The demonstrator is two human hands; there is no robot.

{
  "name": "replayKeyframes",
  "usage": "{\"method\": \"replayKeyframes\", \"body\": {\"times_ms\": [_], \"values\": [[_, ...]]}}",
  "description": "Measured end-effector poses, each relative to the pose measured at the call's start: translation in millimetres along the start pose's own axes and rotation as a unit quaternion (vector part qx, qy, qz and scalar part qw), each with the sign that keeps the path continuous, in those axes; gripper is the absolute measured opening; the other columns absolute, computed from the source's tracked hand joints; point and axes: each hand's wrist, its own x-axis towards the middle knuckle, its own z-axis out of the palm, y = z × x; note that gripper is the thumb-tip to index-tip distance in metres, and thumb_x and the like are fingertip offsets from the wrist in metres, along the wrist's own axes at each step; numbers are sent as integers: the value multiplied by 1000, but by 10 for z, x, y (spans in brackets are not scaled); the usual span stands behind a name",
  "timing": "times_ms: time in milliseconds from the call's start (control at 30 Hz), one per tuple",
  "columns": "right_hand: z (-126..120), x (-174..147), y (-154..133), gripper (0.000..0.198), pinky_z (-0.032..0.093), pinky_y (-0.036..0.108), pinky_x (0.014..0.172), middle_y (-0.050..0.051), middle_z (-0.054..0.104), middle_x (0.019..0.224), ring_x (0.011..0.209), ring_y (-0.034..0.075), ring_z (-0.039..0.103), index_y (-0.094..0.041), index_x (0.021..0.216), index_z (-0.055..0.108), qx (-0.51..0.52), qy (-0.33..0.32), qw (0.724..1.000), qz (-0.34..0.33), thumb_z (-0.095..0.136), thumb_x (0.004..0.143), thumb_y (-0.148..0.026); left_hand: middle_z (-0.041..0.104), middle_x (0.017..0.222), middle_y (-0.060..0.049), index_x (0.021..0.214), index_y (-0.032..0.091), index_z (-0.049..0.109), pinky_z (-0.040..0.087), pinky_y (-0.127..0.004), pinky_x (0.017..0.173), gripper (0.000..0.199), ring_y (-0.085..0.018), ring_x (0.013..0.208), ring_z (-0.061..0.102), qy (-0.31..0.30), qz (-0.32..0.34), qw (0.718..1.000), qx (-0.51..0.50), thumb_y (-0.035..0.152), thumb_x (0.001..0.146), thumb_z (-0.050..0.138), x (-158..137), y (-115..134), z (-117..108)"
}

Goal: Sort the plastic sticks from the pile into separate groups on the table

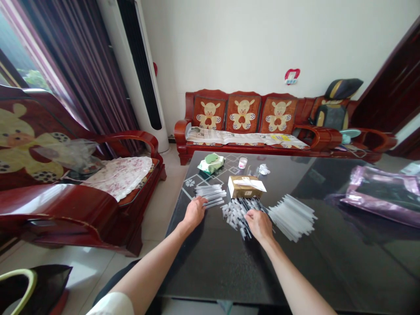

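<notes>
On the dark glossy table lie three groups of thin sticks. My left hand [196, 211] rests at the near edge of the left group of translucent white tubes [213, 192], fingers stretched over their ends. Over the middle pile of black sticks with whitish ends [233, 215] is my right hand [260, 224], its fingertips pinched together; what sits between them is too small to make out. To its right, a wider heap of frosted tubes [292, 217] lies side by side, apart from the hand.
A tissue box [246, 188] stands just behind the middle pile. Beyond it are a green wipes pack [211, 163], a small cup [243, 163] and crumpled white tissue [263, 169]. A purple-edged plastic package [383, 192] lies right. Wooden sofas [182, 131] stand behind and left.
</notes>
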Motion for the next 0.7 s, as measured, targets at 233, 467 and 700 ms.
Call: {"method": "replayKeyframes", "body": {"times_ms": [233, 467, 700], "values": [[73, 108, -13, 27, 37, 28, 59, 8, 74, 81, 78, 22, 68, -23, 88, 73, -43, 7, 999, 7, 49, 89, -35, 64, 103, -12, 99, 16, 65, 37, -35, 98, 22, -25, 104, 56, -71, 18, 995, 75, 9, 79, 57, -46, 42, 19], [53, 57, -110, 29, 43, 30, 68, 8, 74, 90, 83, 23, 68, -23, 105, 69, -18, 36, 999, -13, 47, 89, -33, 63, 98, -8, 97, 18, 60, 42, -30, 87, 16, -21, 95, 57, -98, 21, 987, 124, 16, 82, 56, -73, 130, 59], [50, -145, -321, 29, 46, 31, 68, 9, 74, 81, 76, 23, 68, -21, 98, 71, 105, 34, 991, -73, 44, 89, -30, 63, 92, -8, 90, 18, 62, 43, -32, 83, 14, -21, 92, 59, -50, -28, 998, -31, 13, 82, 51, -87, 227, 105]]}}
